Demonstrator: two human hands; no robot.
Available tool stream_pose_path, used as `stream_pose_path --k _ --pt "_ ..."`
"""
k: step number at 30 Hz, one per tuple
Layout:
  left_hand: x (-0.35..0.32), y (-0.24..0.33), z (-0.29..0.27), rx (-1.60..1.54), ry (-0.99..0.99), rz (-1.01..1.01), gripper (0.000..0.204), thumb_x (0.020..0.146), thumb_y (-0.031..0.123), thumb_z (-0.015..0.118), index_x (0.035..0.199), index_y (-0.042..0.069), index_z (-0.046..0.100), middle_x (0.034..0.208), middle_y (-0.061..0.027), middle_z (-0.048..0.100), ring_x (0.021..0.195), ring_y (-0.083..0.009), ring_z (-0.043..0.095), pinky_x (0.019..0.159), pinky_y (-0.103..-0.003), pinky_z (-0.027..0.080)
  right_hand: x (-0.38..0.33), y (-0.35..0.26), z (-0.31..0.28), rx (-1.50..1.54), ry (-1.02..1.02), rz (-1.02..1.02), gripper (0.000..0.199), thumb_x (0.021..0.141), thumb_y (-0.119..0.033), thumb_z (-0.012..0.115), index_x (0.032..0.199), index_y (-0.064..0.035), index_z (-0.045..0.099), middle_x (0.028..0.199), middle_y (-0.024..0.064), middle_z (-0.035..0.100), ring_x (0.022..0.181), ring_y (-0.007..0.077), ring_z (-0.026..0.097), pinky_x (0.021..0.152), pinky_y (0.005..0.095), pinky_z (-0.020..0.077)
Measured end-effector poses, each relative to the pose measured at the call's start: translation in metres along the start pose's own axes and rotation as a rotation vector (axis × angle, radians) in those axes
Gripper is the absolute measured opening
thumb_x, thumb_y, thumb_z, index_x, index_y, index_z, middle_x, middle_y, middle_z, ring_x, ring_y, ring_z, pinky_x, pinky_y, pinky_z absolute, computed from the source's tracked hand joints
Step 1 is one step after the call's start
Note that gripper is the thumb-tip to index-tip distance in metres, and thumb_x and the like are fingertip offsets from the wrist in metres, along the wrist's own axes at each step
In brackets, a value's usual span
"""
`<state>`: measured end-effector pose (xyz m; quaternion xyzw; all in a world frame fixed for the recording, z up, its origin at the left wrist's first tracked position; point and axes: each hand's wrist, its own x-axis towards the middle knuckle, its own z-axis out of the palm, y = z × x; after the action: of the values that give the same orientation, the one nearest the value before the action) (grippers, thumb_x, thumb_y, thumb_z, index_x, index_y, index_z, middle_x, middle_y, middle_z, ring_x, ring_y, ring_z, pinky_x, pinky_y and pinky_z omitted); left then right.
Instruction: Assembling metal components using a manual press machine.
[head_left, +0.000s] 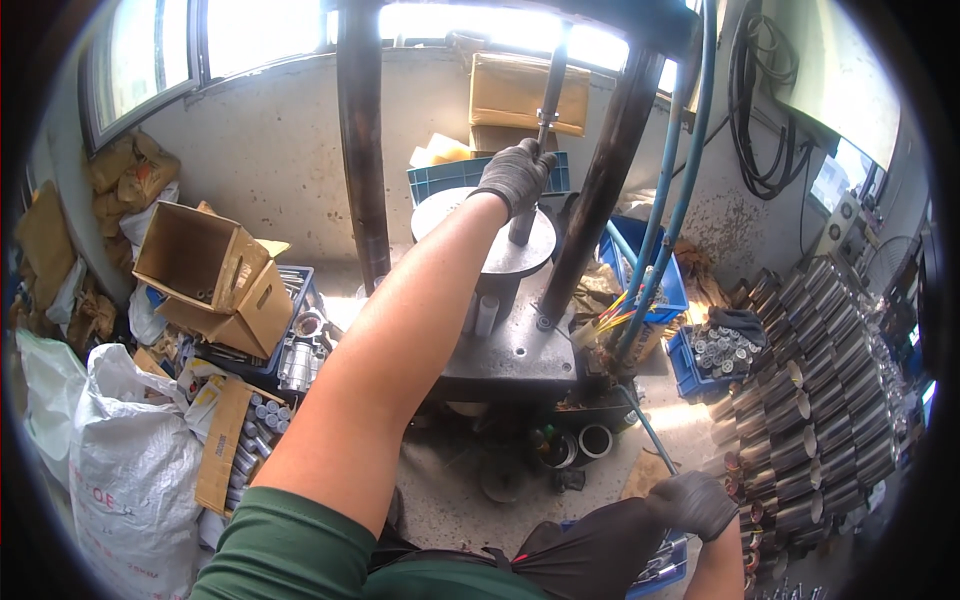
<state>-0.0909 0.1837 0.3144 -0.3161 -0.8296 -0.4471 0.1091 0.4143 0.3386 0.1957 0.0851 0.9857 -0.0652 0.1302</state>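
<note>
My left hand [516, 174] is clenched around the upright press lever [538, 150] above the round steel plate [500, 245], while my right hand [694, 503] rests curled and empty near the stacked metal sleeves [815, 400], many apparently awaiting pressing.

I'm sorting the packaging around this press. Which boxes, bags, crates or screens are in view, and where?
Open cardboard box: left, tipped on its side, brown.
Closed cardboard box: on the back ledge by the window, tan.
White woven sack: lower left, bulging, with red print.
Blue plastic crate: behind the press, beside the left hand.
Screen: upper right on the wall, pale and glaring.
</note>
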Motion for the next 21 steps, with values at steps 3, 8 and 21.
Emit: stream_pose_path --k 3,8,21 --pt "0.0 0.001 0.0 -0.014 -0.013 -0.002 0.041 0.11 0.044 0.061 0.13 0.009 0.068 0.112 -0.0204 0.078 0.109 -0.0383 0.075 0.099 -0.048 0.056 0.001 0.006 -0.006 0.059 0.07 -0.05 0.034 0.095 -0.041 0.066 0.099 -0.0117 0.083 0.09 0.0179 0.078 0.09 0.0396 0.076 0.084 0.0503 0.0603" --pt "0.0 0.0 0.0 0.014 0.001 0.02 0.041 0.111 0.043 0.06 0.129 0.008 0.068 0.109 -0.0213 0.078 0.108 -0.0388 0.075 0.098 -0.048 0.056 0.001 0.002 -0.011 0.1 0.107 -0.025 0.035 0.094 -0.038 0.069 0.106 -0.0094 0.083 0.097 0.0206 0.079 0.096 0.0387 0.077 0.088 0.0483 0.0609" --pt "0.001 -0.004 0.003 0.024 0.006 0.031 0.041 0.111 0.045 0.06 0.127 0.008 0.068 0.11 -0.0206 0.078 0.106 -0.0372 0.075 0.096 -0.047 0.056 0.001 0.0 -0.013 0.088 -0.101 -0.022 0.039 0.098 -0.033 0.066 0.122 -0.005 0.078 0.107 0.0231 0.079 0.1 0.0425 0.076 0.093 0.0492 0.0605"
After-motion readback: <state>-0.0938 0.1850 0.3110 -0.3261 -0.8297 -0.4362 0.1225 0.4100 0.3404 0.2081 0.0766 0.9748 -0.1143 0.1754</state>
